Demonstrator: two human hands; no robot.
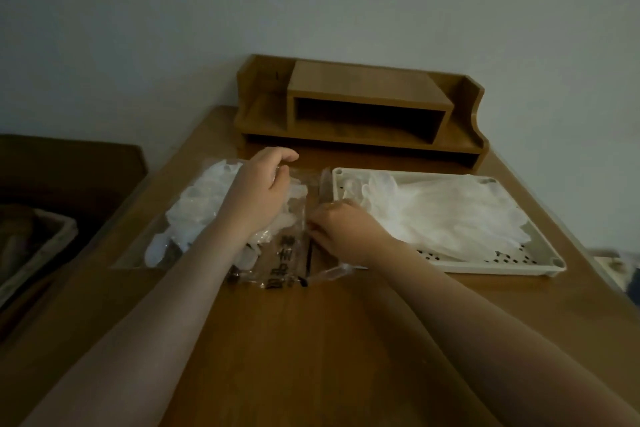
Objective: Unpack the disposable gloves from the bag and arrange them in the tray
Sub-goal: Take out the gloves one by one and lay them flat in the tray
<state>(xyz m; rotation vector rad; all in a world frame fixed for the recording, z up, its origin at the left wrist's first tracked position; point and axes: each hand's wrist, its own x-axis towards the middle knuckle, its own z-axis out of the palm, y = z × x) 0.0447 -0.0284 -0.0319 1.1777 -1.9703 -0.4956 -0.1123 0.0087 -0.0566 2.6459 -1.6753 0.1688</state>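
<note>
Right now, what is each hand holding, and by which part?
Both hold the clear plastic bag of gloves. The left hand pinches its top layer near the far edge; the right hand grips its open right-hand edge, beside the tray.

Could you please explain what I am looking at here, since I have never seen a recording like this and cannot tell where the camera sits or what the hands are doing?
There is no machine here: a person wears a camera on the head, so the single picture looks forward and down along both bare arms. They work at a wooden desk with a small wooden shelf at its back, against the wall. On the left lies a clear plastic bag with dark printing, and white throwaway gloves in the bag. The left hand rests on top of that bag, fingers curled on the plastic. The right hand grips the bag's edge nearest the tray. On the right sits a pale tray with a holed bottom, and gloves in the tray are already spread there.
</note>
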